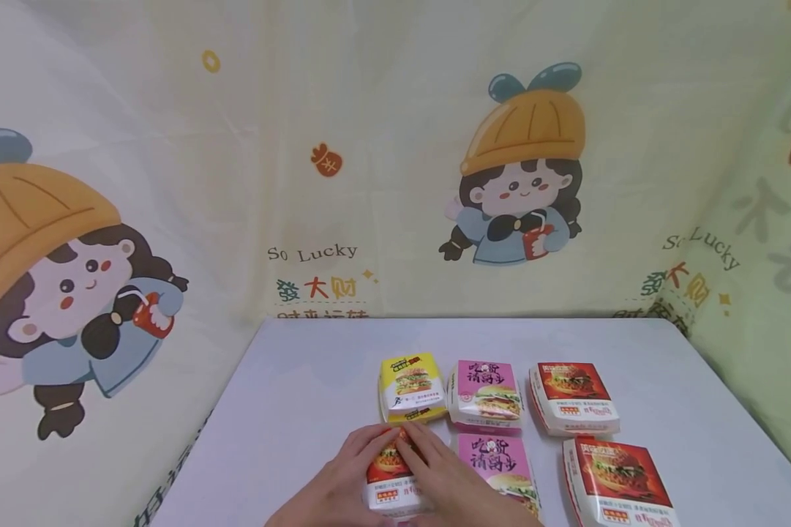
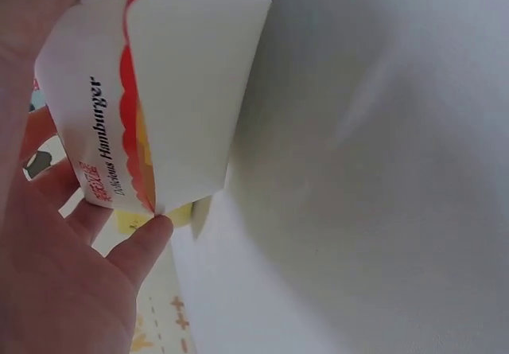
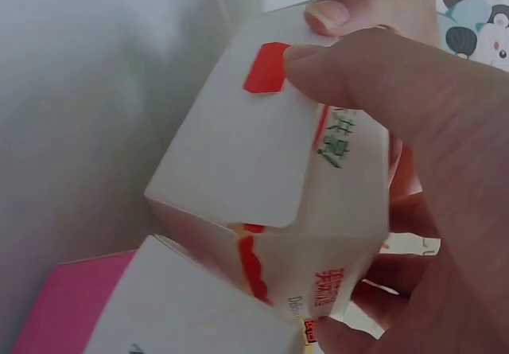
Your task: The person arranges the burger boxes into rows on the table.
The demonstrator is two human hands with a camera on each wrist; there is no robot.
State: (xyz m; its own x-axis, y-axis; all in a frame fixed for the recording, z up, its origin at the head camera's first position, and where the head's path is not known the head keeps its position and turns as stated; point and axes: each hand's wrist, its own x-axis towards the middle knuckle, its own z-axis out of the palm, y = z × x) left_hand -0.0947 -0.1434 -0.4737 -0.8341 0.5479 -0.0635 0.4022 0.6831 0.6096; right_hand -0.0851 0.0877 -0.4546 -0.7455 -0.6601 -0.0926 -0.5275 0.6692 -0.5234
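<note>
At the near middle of the table, a white, red-topped hamburger box point(image 1: 390, 489) sits between both hands. My left hand point(image 1: 344, 477) holds its left side, fingers reaching over the top; in the left wrist view a fingertip point(image 2: 157, 225) touches a corner of the box point(image 2: 195, 91), beside its scalloped red edge. My right hand point(image 1: 449, 479) grips the right side. In the right wrist view the right thumb point(image 3: 318, 64) presses beside a red tab point(image 3: 266, 69) on the box's front, with another thumb tip close by. The lid looks closed.
Behind the held box stands a yellow burger box point(image 1: 413, 386). To the right are two pink boxes, one farther back point(image 1: 486, 395) and one nearer point(image 1: 498, 468), then two red-topped boxes, back point(image 1: 574, 397) and front point(image 1: 622, 481). A printed curtain point(image 1: 395, 219) hangs behind the table.
</note>
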